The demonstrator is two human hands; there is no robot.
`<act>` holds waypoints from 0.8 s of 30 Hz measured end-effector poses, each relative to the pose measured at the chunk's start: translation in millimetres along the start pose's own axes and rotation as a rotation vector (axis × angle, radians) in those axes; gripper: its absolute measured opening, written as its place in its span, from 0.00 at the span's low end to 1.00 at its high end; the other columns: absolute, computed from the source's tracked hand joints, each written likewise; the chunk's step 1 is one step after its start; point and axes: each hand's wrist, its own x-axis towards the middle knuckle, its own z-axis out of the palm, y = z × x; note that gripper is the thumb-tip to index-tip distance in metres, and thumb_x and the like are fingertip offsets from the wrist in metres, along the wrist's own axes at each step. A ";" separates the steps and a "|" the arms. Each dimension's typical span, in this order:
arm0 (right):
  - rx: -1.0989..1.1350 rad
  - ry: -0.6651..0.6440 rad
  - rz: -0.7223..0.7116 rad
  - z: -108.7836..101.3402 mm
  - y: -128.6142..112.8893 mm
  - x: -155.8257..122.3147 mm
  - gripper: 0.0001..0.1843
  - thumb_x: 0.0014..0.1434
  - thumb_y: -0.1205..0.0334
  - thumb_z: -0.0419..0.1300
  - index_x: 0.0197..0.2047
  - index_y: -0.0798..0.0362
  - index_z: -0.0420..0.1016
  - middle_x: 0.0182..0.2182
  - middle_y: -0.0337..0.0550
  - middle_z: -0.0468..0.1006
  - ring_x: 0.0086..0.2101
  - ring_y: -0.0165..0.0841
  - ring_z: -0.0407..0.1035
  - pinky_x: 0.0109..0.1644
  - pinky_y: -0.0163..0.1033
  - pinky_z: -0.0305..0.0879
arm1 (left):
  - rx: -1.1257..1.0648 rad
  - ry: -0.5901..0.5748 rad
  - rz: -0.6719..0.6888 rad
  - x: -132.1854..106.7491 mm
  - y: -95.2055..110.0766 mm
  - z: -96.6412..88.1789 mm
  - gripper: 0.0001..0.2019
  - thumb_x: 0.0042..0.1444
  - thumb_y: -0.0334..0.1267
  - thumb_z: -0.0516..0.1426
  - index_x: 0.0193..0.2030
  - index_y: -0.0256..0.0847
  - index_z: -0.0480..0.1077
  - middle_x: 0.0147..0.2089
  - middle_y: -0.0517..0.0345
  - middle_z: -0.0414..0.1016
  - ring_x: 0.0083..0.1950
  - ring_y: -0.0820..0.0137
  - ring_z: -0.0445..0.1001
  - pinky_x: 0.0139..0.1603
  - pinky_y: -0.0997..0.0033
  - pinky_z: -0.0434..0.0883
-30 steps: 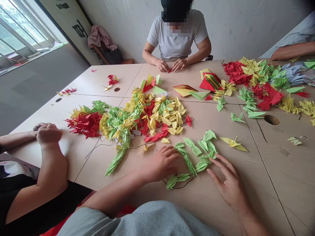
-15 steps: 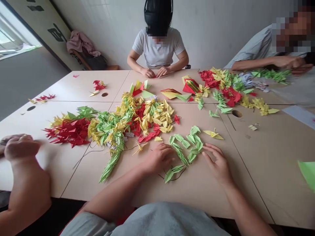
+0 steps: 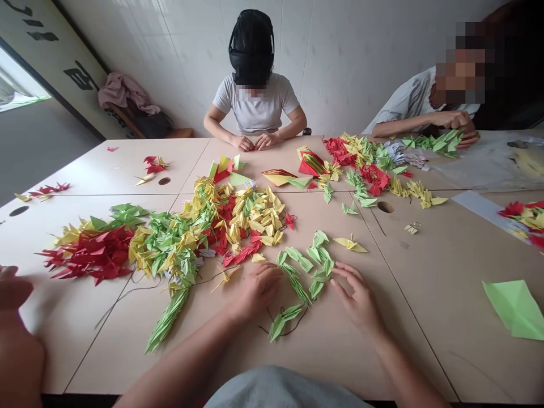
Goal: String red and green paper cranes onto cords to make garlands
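Note:
My left hand (image 3: 260, 286) rests on the table just left of a string of folded green paper cranes (image 3: 293, 280). Its fingers are loosely bent, with nothing visible in them. On the other side, my right hand (image 3: 357, 297) has its fingers apart, the fingertips at the edge of more green paper cranes (image 3: 321, 263). Below, between the hands, a green crane (image 3: 283, 324) lies on a dark thread. A yellow paper crane (image 3: 351, 244) lies beyond my right fingertips. Left of my left hand lies another yellow crane (image 3: 226, 277).
A large heap of yellow, green and red cranes (image 3: 170, 243) spreads left of centre. Green paper (image 3: 515, 309) lies at right. Across the table, a person (image 3: 257, 107) works with both hands; another (image 3: 408, 113) handles green cranes. Someone's arm (image 3: 19, 334) enters at left.
The whole view has shifted, so the table's things appear lower and further left. More of the green paper shows at right. My hands stay near the same green cranes.

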 end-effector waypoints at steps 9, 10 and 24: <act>0.169 -0.001 0.263 -7.6 18.6 21.5 0.27 0.59 0.44 0.59 0.56 0.52 0.70 0.52 0.56 0.75 0.48 0.44 0.74 0.45 0.48 0.76 | 0.395 -0.061 -0.012 48.2 -3.6 -3.4 0.18 0.62 0.36 0.57 0.58 0.36 0.67 0.51 0.44 0.77 0.51 0.55 0.75 0.50 0.53 0.74; 0.146 0.010 0.261 -7.2 21.3 27.1 0.29 0.59 0.43 0.59 0.57 0.52 0.69 0.53 0.57 0.74 0.48 0.45 0.74 0.42 0.48 0.76 | 0.407 -0.070 -0.020 55.2 -4.6 -2.9 0.18 0.62 0.36 0.57 0.58 0.35 0.67 0.50 0.43 0.78 0.51 0.55 0.75 0.50 0.53 0.74; -0.119 -0.009 -0.041 13.5 9.1 47.5 0.22 0.65 0.50 0.55 0.58 0.49 0.73 0.53 0.54 0.77 0.54 0.47 0.71 0.58 0.56 0.69 | -0.345 -0.546 0.228 41.9 126.4 -72.7 0.16 0.61 0.55 0.54 0.47 0.56 0.78 0.43 0.55 0.82 0.48 0.60 0.79 0.39 0.59 0.76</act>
